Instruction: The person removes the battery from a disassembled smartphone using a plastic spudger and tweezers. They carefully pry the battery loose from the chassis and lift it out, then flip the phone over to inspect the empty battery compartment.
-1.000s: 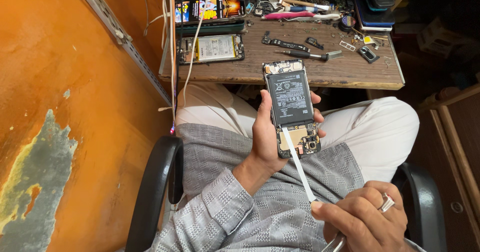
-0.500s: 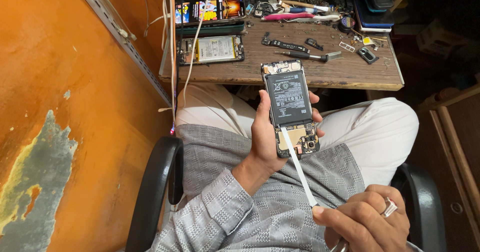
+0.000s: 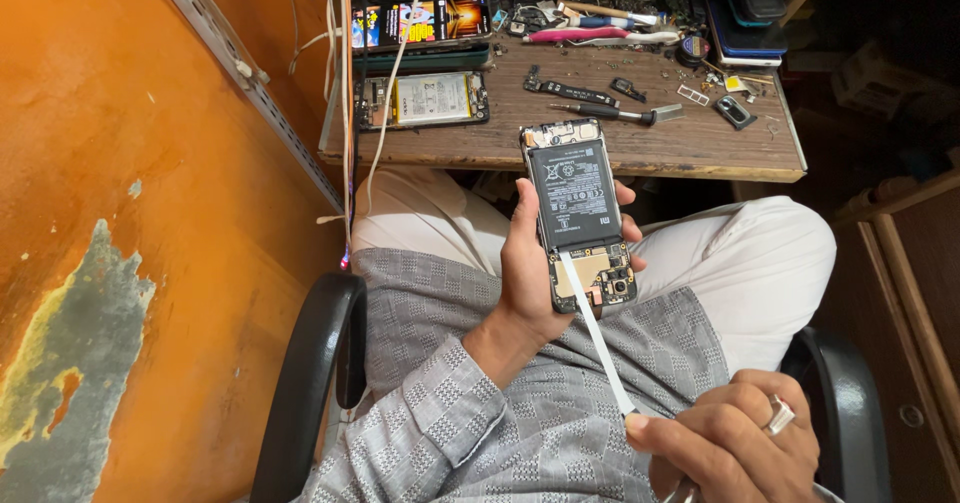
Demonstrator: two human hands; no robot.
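My left hand grips an opened phone with its back cover off, held over my lap. A black battery fills most of the phone's inside, with a circuit board showing at its lower end. A long white strip runs from under the battery down to my right hand. The fingers of my right hand pinch the strip's free end and hold it taut. A ring sits on one finger of that hand.
A wooden workbench stands in front with another opened phone, a screwdriver, small parts and boxes. An orange wall with hanging cables is at the left. Black chair armrests flank my lap.
My right hand has drawn slightly down and right, keeping the white strip stretched. The phone in my left hand has barely moved.
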